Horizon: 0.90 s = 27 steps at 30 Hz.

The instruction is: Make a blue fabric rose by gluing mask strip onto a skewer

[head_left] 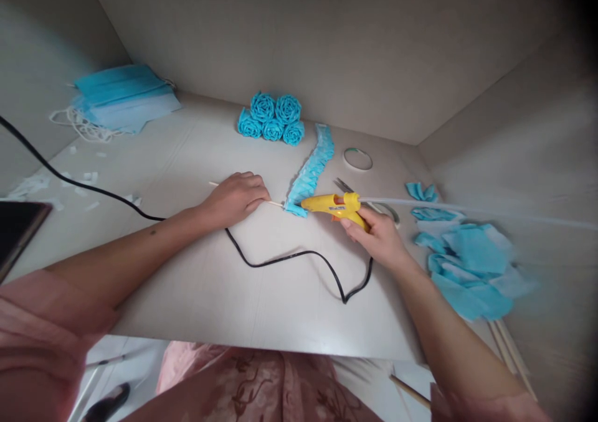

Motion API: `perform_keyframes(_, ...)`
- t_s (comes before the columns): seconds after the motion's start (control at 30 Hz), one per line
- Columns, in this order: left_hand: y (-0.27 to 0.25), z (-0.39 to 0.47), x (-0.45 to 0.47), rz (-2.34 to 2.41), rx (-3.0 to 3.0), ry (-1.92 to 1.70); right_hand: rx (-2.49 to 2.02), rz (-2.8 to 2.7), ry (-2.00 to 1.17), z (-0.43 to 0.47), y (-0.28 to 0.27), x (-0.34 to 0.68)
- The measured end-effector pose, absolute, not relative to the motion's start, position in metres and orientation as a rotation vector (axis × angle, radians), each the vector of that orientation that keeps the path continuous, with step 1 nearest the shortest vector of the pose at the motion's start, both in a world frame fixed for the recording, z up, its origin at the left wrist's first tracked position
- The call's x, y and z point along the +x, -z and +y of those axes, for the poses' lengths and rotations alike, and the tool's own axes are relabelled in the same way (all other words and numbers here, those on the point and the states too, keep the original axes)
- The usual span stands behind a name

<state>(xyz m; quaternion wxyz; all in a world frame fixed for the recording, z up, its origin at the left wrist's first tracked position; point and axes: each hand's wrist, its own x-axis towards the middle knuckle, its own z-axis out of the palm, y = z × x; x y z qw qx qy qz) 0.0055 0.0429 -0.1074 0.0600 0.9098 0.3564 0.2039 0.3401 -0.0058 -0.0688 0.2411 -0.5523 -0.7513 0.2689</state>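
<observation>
5 blu rosettes (272, 129), 1 ruffled strip (309, 174), 1 ylw glue gun (335, 205) & 2 hands (238, 199).

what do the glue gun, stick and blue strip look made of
Glue gun: likely hard plastic, going by its even, bright yellow color and molded shape.
Stick: probably wood or bamboo, being pale, thin and straight; any grain is too small to see.
Strip: thin, soft sheet, perhaps nonwoven fabric; it looks matte, gathers into ruffles and resembles the masks in color.

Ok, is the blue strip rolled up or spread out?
Spread out: the blue strip lies lengthwise on the table, near end by the glue gun.
</observation>
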Motion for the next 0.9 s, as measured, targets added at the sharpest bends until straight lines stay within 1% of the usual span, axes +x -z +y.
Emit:
perform_keyframes(0.37,0.1089,0.0438,0.0048,1.077,2.767,-0.621,-1.554,-2.018,-0.656,-0.0047,0.0660,0.3449)
perform_keyframes(0.6,0.1089,0.0437,0.0052,1.080,2.770,-0.600,-1.501,-2.046,-0.690,-0.0052,0.0698,0.3427)
perform_keyframes(0.9,0.1122,0.0450,0.0046,1.084,2.778,-0.626,-1.560,-2.094,-0.691,-0.0039,0.0737,0.3419)
